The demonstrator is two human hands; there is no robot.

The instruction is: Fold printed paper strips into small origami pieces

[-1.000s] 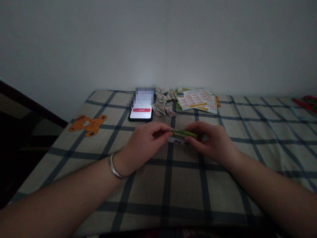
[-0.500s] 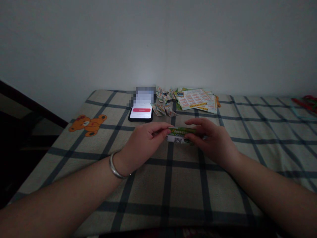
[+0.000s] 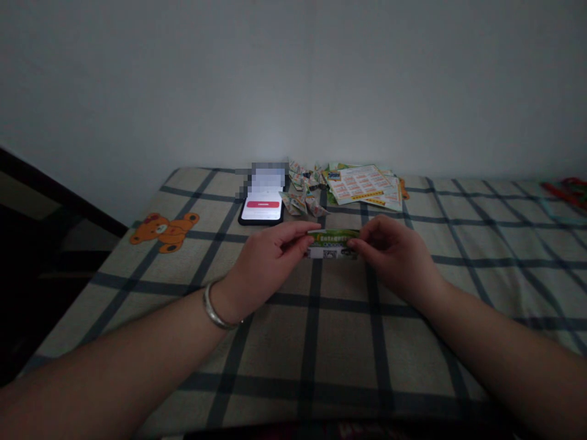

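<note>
Between my two hands is a piece of printed paper [image 3: 331, 252], green above and white below, with a QR code on its lower part; it looks folded into a narrow strip. My left hand [image 3: 270, 253], with a silver bangle at the wrist, pinches its left end between thumb and fingers. At the right end, the thumb and index finger of my right hand [image 3: 397, 247] grip the paper. Beyond my hands lie several folded paper pieces [image 3: 303, 203] and a stack of printed sheets [image 3: 360, 184].
A phone [image 3: 261, 208] with a lit screen lies left of the folded pieces. The checked tablecloth [image 3: 339, 354] bears an orange bear figure [image 3: 164, 231] at left. A wall [image 3: 293, 79] stands behind. Something red [image 3: 575, 190] lies at the far right edge.
My right fingers have closed on the right end of the paper, where the index finger was raised before. The paper's printed front now faces me more squarely. My left hand has barely moved.
</note>
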